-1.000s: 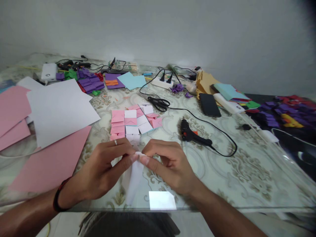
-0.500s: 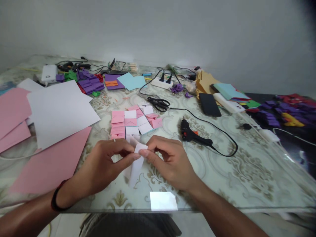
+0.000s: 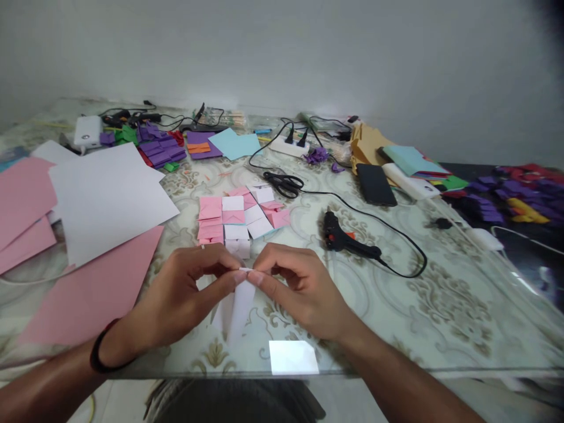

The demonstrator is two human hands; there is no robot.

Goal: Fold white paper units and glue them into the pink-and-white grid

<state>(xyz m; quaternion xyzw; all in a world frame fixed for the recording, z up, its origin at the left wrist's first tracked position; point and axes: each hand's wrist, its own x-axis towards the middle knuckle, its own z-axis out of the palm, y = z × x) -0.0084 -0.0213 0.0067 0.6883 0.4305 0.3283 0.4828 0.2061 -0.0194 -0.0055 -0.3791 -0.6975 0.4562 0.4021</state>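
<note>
Between both hands, above the table's near part, hangs a folded strip of white paper [image 3: 240, 305]. My left hand [image 3: 189, 294] pinches its top edge with thumb and forefinger. My right hand [image 3: 299, 288] pinches the same edge from the other side, the two thumb tips almost touching. The strip's lower end spreads toward me and is slightly blurred. Just beyond the fingers lie several small folded pink pieces [image 3: 210, 210] and folded white pieces [image 3: 258, 223]. A white rectangle [image 3: 294, 357], perhaps paper or a reflection, shows at the table's front edge.
A black glue gun [image 3: 348, 239] lies to the right, its cord looping back. Scissors [image 3: 284, 184] rest beyond the folded pieces. Large white sheets [image 3: 110, 200] and pink sheets [image 3: 97, 294] cover the left. A phone [image 3: 376, 184] and power strip [image 3: 288, 145] are farther back.
The top of the white strip has tilted or folded down, so only a thin edge shows at the fingertips. My right hand has shifted slightly left, closer to my left hand.
</note>
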